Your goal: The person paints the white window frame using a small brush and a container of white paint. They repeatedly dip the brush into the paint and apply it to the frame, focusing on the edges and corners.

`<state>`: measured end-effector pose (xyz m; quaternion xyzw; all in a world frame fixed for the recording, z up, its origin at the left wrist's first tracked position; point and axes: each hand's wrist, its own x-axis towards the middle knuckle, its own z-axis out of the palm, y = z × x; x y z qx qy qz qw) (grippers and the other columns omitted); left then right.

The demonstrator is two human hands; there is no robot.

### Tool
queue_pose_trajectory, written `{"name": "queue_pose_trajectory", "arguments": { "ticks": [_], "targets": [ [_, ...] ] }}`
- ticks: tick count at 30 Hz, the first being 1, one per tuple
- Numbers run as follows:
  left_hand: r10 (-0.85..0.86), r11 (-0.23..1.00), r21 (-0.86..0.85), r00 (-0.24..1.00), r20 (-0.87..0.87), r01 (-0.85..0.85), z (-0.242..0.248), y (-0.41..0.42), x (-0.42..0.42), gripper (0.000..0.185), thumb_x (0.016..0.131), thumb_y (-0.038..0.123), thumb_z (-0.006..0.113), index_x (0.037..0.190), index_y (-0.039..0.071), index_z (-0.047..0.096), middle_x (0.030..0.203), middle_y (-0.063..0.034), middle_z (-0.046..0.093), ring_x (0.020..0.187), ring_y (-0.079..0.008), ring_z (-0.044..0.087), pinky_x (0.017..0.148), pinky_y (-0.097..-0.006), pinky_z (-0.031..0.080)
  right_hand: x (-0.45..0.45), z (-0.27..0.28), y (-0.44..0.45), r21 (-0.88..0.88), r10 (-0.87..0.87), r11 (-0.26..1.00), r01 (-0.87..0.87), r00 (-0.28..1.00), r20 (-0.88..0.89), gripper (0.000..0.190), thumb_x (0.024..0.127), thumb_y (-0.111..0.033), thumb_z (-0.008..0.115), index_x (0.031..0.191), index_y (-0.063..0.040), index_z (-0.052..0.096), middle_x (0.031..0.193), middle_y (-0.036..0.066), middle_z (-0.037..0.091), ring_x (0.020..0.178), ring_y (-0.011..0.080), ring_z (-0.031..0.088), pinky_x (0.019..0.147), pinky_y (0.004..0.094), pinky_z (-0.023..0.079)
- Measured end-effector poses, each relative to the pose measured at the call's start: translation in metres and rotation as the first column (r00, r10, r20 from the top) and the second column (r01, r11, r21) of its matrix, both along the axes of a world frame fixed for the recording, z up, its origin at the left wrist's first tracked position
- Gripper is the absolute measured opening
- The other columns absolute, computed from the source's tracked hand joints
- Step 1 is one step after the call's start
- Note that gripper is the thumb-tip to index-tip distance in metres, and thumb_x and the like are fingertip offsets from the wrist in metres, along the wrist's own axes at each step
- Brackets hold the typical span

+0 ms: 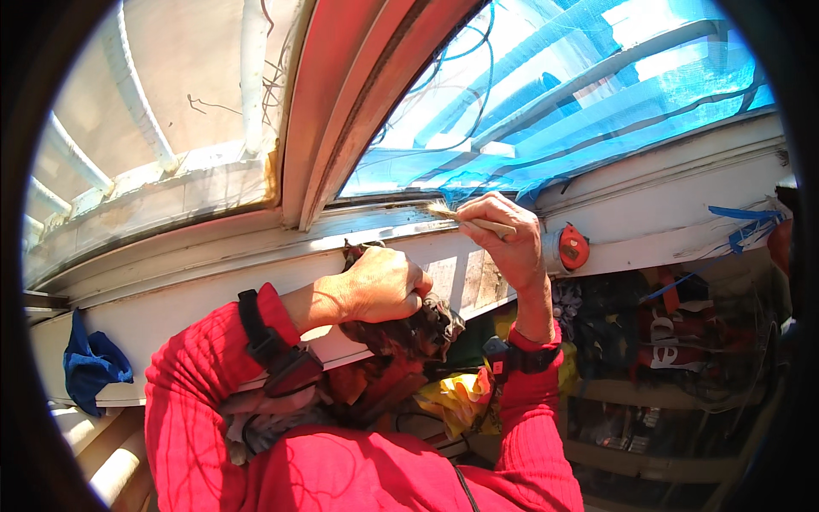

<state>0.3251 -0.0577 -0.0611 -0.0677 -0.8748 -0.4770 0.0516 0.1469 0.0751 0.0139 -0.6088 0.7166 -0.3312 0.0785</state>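
Observation:
My right hand grips a brush with a wooden handle; its pale bristles touch the lower track of the window frame. Closed around a dark, crumpled cloth, my left hand rests lower and to the left, over the white sill. The cloth hangs down over the sill's front edge. Dark straps with small devices circle both wrists, over red sleeves.
A round red object, seemingly a tape measure, sits on the sill beside my right wrist. A blue cloth hangs at the far left. Blue netting and bars lie beyond the window. Bags and a yellow cloth are below the sill.

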Motion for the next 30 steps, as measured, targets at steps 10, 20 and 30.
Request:
{"name": "queue_pose_trajectory", "arguments": {
  "ticks": [10,20,30],
  "targets": [
    [0.018,1.0,-0.02,0.999,-0.049,-0.019,-0.004,0.001,0.001,0.017,0.071,0.02,0.057,0.078,0.009,0.066,0.068,-0.0161,0.064,0.066,-0.0386,0.062,0.064,-0.0463,0.05,0.003,-0.006,-0.039,0.243,0.023,0.97,0.006,0.993,-0.117,0.012,0.079,-0.004,0.073,0.09,-0.004,0.068,0.081,0.007,0.063,0.071,0.018,0.061,0.066,0.0288,0.049],
    [0.02,0.999,0.029,1.0,-0.011,-0.019,-0.003,0.001,0.001,0.017,0.071,0.019,0.058,0.079,0.01,0.071,0.071,-0.0185,0.066,0.071,-0.0404,0.064,0.066,-0.0495,0.05,-0.003,-0.013,-0.043,0.272,-0.131,0.956,0.113,0.99,0.049,0.01,0.081,-0.004,0.072,0.091,-0.002,0.07,0.079,0.001,0.065,0.072,0.0071,0.056,0.066,0.0243,0.048],
    [0.017,1.0,-0.016,0.999,-0.038,-0.018,-0.004,0.0,0.0,0.018,0.071,0.019,0.057,0.081,0.008,0.067,0.068,-0.0166,0.064,0.065,-0.0387,0.062,0.063,-0.0476,0.05,-0.012,-0.013,-0.039,0.287,-0.167,0.948,0.138,0.983,0.08,0.01,0.082,-0.001,0.072,0.091,-0.001,0.071,0.088,0.003,0.068,0.081,0.0086,0.06,0.071,0.0237,0.05]
  ]
}}
